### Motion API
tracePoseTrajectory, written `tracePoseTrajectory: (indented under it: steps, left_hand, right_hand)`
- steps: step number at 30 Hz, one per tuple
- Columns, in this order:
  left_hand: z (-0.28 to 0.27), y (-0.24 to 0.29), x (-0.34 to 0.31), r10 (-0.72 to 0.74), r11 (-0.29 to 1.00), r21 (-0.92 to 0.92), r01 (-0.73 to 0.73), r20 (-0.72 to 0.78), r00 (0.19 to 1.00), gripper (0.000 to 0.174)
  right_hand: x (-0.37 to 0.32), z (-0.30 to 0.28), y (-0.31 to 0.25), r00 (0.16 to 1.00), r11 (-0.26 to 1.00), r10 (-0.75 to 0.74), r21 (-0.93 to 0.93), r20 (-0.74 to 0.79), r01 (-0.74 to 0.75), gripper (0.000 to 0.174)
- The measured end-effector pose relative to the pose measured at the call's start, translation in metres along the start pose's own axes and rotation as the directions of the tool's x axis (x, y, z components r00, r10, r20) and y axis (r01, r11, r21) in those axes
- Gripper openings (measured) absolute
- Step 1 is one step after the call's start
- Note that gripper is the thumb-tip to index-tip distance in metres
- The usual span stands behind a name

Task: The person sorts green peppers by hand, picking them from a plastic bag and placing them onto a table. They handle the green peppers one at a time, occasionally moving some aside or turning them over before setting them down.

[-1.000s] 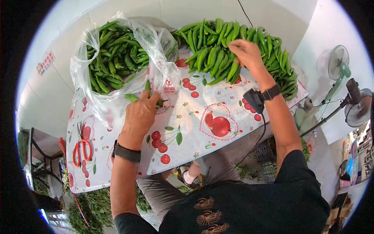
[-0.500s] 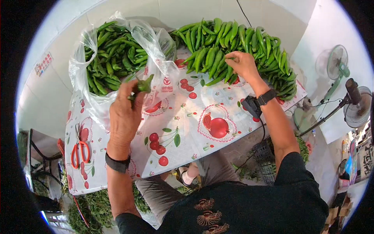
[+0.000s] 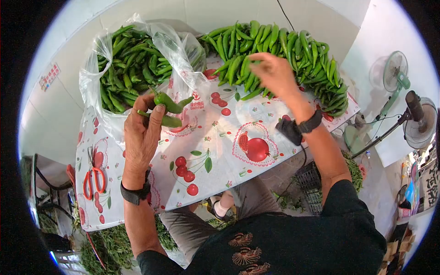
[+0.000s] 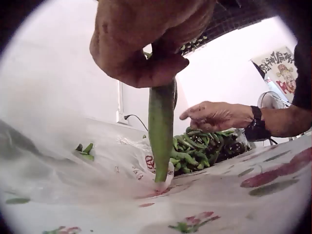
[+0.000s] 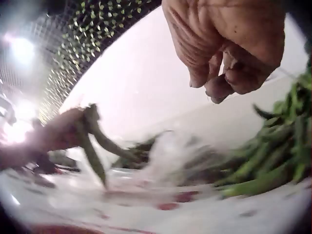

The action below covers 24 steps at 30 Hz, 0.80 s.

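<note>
My left hand [image 3: 141,137] pinches green chili peppers [image 3: 168,103] between thumb and fingers, just in front of the plastic bag. Their tips point right in the head view. One held pepper [image 4: 161,126] hangs down large in the left wrist view, and in the right wrist view two held peppers [image 5: 92,156] spread apart. My right hand [image 3: 276,77] is blurred over the near edge of the laid-out pepper row [image 3: 316,64], its fingers loosely bent with nothing between them. A clear plastic bag [image 3: 110,124] stands open at the back left, full of loose green peppers [image 3: 133,68].
Orange-handled scissors [image 3: 94,179] lie at the left end of the table, on a fruit-print tablecloth [image 3: 215,160]. A white wall backs the table. Fans [image 3: 419,123] stand off to the right, and a dark crate [image 3: 309,183] is on the floor below the front edge.
The left hand has lifted peppers off the cloth beside the bag and turned them up to the right. My right hand dropped slightly, then moved left over the row.
</note>
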State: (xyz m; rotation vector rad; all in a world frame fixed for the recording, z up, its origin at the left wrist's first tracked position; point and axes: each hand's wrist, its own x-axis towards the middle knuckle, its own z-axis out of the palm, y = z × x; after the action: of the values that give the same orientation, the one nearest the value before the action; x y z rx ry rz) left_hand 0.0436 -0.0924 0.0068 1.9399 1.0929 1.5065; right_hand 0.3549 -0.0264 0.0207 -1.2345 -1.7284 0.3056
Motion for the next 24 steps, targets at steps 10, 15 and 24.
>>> tracePoseTrajectory:
  steps: [10, 15, 24]
  left_hand:
    - [-0.008, 0.008, -0.003, -0.175, 0.959, -0.208, 0.193, 0.102, 0.979, 0.017]
    - [-0.007, 0.006, 0.000, -0.202, 0.947, -0.221, 0.232, 0.150, 0.968, 0.017]
    - [-0.007, -0.007, 0.001, -0.115, 0.977, -0.163, 0.138, 0.142, 0.983, 0.040]
  right_hand:
    - [-0.046, 0.090, -0.087, 0.910, 0.940, -0.238, 0.318, 0.339, 0.127, 0.036]
    - [-0.041, 0.103, -0.073, 0.916, 0.931, -0.297, 0.292, 0.268, 0.217, 0.035]
    - [-0.030, 0.089, -0.073, 0.980, 0.795, -0.112, 0.607, 0.165, -0.011, 0.030]
